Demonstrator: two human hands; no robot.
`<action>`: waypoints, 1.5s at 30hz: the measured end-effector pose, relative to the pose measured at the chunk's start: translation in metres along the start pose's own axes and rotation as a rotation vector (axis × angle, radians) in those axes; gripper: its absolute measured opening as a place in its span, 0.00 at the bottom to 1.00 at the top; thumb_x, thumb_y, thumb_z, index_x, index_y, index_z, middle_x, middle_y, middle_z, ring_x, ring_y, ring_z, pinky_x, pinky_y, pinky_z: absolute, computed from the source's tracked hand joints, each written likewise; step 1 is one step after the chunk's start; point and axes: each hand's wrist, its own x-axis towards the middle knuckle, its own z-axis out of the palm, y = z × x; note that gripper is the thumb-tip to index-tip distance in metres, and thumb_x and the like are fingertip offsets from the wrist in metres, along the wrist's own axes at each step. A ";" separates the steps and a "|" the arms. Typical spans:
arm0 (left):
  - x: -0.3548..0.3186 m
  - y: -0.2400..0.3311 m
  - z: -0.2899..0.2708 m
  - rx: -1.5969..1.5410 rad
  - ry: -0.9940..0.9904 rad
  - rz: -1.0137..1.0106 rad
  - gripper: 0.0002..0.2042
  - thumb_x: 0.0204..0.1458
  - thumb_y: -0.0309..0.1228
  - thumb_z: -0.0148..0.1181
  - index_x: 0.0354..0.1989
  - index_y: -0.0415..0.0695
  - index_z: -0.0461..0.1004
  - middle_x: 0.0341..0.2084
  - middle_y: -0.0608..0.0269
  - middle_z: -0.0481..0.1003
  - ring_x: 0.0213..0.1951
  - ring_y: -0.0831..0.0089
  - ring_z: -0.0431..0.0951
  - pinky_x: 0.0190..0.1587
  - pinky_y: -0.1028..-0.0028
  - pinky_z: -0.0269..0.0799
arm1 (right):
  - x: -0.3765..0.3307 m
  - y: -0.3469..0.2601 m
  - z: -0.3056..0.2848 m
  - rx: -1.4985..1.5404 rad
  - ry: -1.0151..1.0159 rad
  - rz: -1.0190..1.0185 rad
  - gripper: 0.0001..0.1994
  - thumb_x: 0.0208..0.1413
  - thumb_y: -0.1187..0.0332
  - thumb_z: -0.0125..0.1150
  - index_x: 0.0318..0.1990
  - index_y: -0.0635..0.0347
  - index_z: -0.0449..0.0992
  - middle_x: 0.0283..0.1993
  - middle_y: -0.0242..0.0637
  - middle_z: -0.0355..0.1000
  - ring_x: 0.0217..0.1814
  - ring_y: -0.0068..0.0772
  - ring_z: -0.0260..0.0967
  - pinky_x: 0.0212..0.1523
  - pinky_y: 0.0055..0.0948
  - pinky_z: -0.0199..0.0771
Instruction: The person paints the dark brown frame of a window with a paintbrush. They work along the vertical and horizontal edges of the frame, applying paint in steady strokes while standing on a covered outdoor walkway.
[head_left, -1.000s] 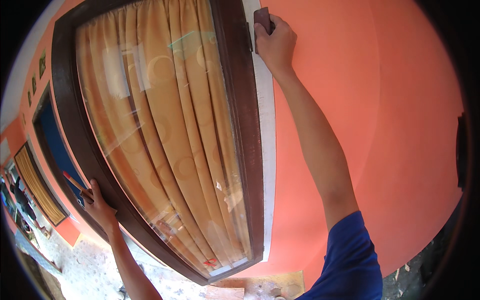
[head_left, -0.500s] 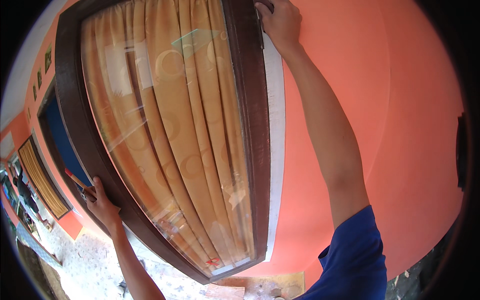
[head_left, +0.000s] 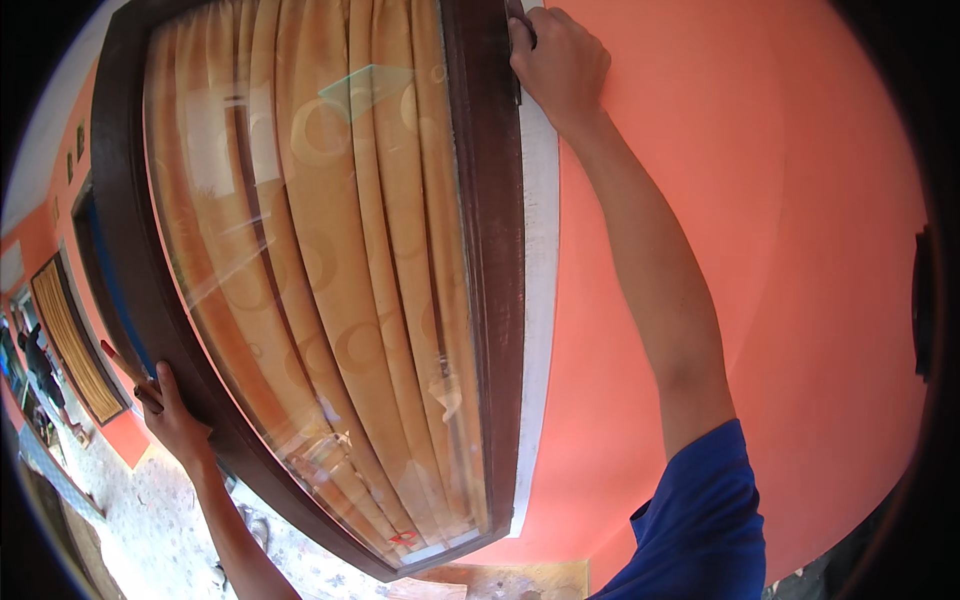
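Note:
A dark brown window sash (head_left: 490,330) with a clear glass pane (head_left: 330,250) fills the middle, tilted outward from the wall. At its left edge my left hand (head_left: 180,425) is closed, thumb against the frame. In those fingers sits a slim wood-coloured stick with a red end (head_left: 124,362); its exact kind is unclear. High on the sash's right edge my right hand (head_left: 565,70) is closed around a small dark object (head_left: 521,22), mostly hidden by the fingers. A pale frame strip (head_left: 538,300) runs beside that edge.
Salmon-coloured wall (head_left: 800,250) spreads to the right. Gold-brown curtains (head_left: 330,200) show through the glass. At far left are another curtained window (head_left: 75,340) and a person (head_left: 40,365). Below lies a pale, spotted floor (head_left: 150,530).
The sash and my left hand have shifted left in the picture, the hand also slightly down. My right hand sits a little lower, still at the sash's right edge.

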 end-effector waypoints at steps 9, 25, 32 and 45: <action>-0.007 0.003 -0.016 0.059 0.063 0.000 0.17 0.60 0.43 0.62 0.30 0.43 0.69 0.23 0.75 0.58 0.28 0.81 0.56 0.33 0.78 0.55 | 0.085 0.021 0.055 -0.013 0.163 -0.123 0.10 0.55 0.63 0.63 0.29 0.61 0.78 0.35 0.46 0.75 0.37 0.50 0.73 0.40 0.49 0.69; -0.005 -0.013 -0.014 0.014 0.054 -0.049 0.18 0.60 0.45 0.61 0.32 0.41 0.70 0.25 0.71 0.62 0.32 0.79 0.60 0.38 0.76 0.57 | 0.047 0.021 0.011 -0.019 -0.058 -0.098 0.14 0.60 0.57 0.58 0.44 0.55 0.83 0.32 0.36 0.73 0.34 0.40 0.73 0.37 0.40 0.69; -0.006 -0.021 0.005 -0.082 0.036 -0.048 0.18 0.60 0.46 0.61 0.33 0.41 0.70 0.26 0.70 0.63 0.32 0.77 0.60 0.38 0.75 0.58 | 0.069 0.020 0.019 0.037 0.173 -0.108 0.14 0.60 0.58 0.60 0.46 0.54 0.83 0.32 0.37 0.72 0.34 0.41 0.73 0.35 0.41 0.72; 0.002 -0.030 0.005 0.001 0.019 -0.062 0.19 0.60 0.46 0.61 0.30 0.42 0.67 0.24 0.72 0.56 0.29 0.78 0.56 0.34 0.75 0.54 | 0.099 0.014 0.023 0.017 0.092 0.056 0.14 0.58 0.57 0.61 0.47 0.49 0.84 0.39 0.40 0.75 0.40 0.43 0.75 0.39 0.44 0.73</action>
